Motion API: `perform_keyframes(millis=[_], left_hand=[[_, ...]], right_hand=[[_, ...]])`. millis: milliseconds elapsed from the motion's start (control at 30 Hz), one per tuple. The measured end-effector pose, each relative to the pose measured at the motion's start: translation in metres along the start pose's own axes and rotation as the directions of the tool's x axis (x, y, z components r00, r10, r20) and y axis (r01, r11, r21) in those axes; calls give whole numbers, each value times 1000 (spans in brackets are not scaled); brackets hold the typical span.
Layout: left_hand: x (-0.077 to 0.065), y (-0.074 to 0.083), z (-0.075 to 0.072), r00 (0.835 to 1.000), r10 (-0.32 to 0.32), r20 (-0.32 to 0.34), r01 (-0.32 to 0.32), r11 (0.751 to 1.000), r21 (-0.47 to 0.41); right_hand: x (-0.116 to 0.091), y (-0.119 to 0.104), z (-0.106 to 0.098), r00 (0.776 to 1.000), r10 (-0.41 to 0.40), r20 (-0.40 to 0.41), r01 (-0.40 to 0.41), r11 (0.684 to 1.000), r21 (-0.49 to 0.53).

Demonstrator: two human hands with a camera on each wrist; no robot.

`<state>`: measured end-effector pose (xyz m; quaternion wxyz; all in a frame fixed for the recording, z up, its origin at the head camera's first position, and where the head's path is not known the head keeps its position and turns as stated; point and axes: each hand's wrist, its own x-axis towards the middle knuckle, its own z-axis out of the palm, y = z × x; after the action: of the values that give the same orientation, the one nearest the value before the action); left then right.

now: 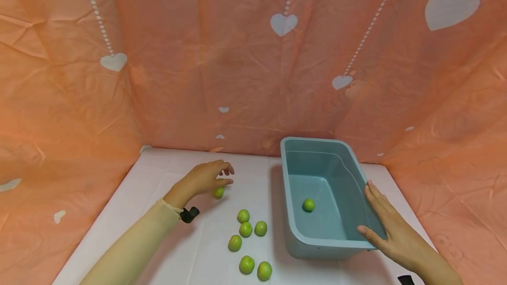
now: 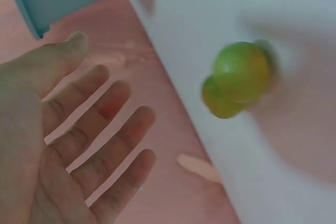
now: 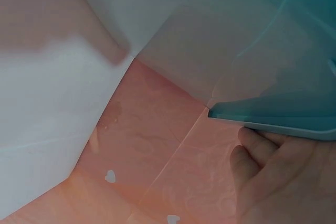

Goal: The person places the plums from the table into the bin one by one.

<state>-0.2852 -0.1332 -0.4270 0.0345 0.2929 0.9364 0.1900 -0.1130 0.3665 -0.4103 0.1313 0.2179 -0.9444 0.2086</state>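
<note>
The place looked like a makeshift draped booth (image 1: 237, 74); whether in a home or a lab could not be told. Wrinkled orange cloth (image 1: 59, 109), printed with white hearts (image 1: 283, 24) (some hanging on dotted strings (image 1: 96, 10)), rose behind and along both sides of a white tabletop (image 1: 253, 175).

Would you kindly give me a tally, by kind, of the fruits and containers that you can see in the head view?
Green fruits: 8 visible (7 on the table, 1 in the tub)
Blue-grey tub: 1
Total: 9

The left hand partly covers one fruit and could hide another.
</note>
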Motion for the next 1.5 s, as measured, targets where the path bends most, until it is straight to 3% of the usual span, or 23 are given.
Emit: perform_keyframes(millis=[500,1500], left_hand=[[-25,-25,23,990,-136,-21,136,991,-21],[-28,-32,44,987,-160,-31,160,987,-3]], right_hand=[[0,0,0,1000,-4,-3,4,1000,7],[-1,2,0,1000,20,10,-20,1000,5]])
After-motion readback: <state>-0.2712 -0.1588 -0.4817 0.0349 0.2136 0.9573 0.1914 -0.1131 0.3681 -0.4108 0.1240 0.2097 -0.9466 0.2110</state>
